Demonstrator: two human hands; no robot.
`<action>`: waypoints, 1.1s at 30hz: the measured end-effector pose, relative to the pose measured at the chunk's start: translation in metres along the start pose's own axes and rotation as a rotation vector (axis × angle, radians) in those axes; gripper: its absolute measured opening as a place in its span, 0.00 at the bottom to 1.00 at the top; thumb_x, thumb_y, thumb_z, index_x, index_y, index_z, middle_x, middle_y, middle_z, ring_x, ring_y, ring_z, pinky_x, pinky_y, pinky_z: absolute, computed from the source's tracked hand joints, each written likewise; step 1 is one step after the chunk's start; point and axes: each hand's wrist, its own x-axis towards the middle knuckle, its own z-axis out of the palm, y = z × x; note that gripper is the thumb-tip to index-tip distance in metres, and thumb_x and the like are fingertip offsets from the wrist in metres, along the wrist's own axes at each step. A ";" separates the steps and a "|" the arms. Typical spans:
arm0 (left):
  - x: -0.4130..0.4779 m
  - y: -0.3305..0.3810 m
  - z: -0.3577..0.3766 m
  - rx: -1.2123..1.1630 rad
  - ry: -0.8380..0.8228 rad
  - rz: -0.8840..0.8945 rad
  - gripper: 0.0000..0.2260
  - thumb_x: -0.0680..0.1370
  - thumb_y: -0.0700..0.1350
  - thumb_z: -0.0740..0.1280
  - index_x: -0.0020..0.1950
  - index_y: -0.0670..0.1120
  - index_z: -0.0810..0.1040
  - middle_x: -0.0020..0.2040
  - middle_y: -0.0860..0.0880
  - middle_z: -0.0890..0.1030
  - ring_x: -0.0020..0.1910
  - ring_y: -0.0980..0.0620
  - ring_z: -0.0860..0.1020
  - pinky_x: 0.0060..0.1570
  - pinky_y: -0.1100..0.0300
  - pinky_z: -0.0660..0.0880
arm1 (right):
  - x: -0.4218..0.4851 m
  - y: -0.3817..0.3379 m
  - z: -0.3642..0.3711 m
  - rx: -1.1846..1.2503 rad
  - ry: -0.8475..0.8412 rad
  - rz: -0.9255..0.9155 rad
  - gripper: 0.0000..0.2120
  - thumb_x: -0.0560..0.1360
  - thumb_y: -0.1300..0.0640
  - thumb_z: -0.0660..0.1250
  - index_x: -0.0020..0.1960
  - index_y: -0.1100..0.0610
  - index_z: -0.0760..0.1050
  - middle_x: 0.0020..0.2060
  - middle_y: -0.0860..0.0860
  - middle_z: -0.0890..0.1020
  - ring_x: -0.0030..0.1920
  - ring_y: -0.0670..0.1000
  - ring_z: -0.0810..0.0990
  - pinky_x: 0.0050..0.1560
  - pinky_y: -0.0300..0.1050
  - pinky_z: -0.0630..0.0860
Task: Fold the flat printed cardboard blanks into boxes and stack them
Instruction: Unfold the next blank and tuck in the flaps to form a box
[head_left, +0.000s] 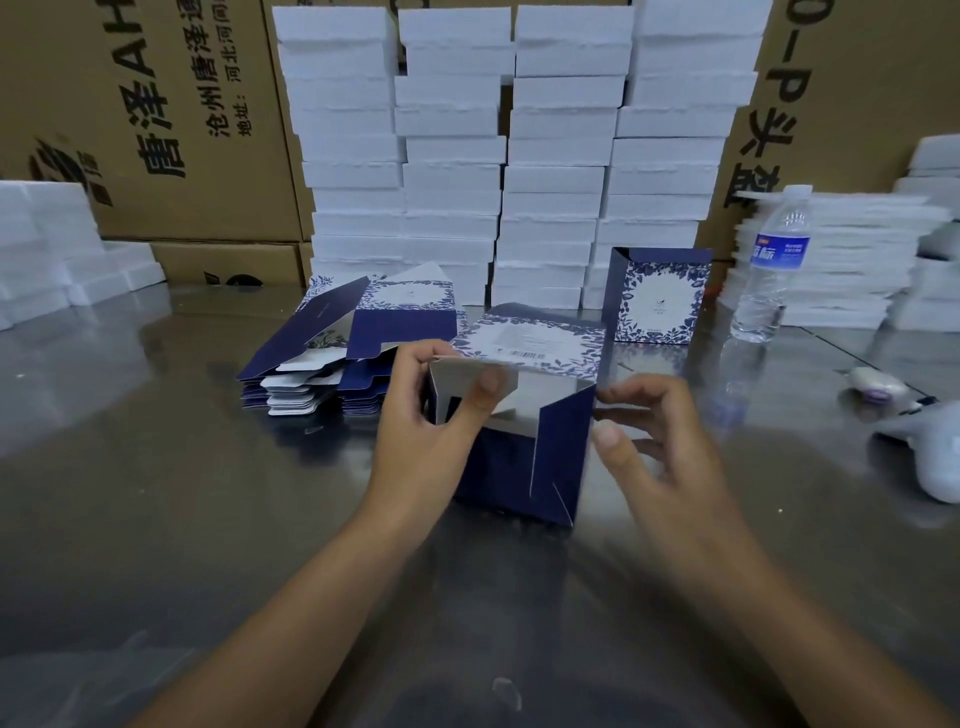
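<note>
Head view — left grip (415, 436) pinches box (511, 467) flap; right grip (662, 441) at edge — unclear.

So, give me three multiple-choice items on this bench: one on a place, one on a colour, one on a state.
1. The pile of flat blanks lies:
A) behind and left of the box being folded
B) in a bin
C) on a shelf

2. The box is mostly:
A) red
B) green
C) dark blue

3. Its near end is:
A) taped shut
B) open, flaps unfolded
C) crushed flat

Key:
A, the pile sits beyond the left hand.
C, its outer panels are navy.
B, the pale inside shows between the flaps.
</note>
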 end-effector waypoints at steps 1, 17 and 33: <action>0.000 0.000 0.000 0.018 0.006 0.000 0.17 0.64 0.69 0.69 0.45 0.62 0.72 0.42 0.63 0.78 0.45 0.62 0.77 0.43 0.67 0.73 | 0.000 0.000 0.000 -0.005 0.020 0.006 0.18 0.67 0.32 0.61 0.51 0.41 0.68 0.52 0.36 0.77 0.54 0.40 0.77 0.54 0.49 0.75; -0.011 0.000 0.010 0.098 -0.065 0.015 0.17 0.66 0.65 0.67 0.49 0.60 0.73 0.54 0.57 0.74 0.59 0.56 0.73 0.63 0.48 0.70 | 0.004 0.004 -0.001 -0.447 -0.044 0.006 0.32 0.70 0.32 0.42 0.46 0.58 0.71 0.35 0.54 0.79 0.37 0.60 0.77 0.39 0.56 0.74; -0.013 -0.001 0.014 0.092 -0.049 -0.020 0.18 0.66 0.68 0.65 0.50 0.61 0.72 0.59 0.57 0.73 0.63 0.58 0.72 0.63 0.49 0.69 | 0.004 0.007 0.000 -0.485 -0.045 0.018 0.19 0.77 0.45 0.54 0.34 0.56 0.63 0.24 0.49 0.67 0.30 0.58 0.70 0.32 0.53 0.66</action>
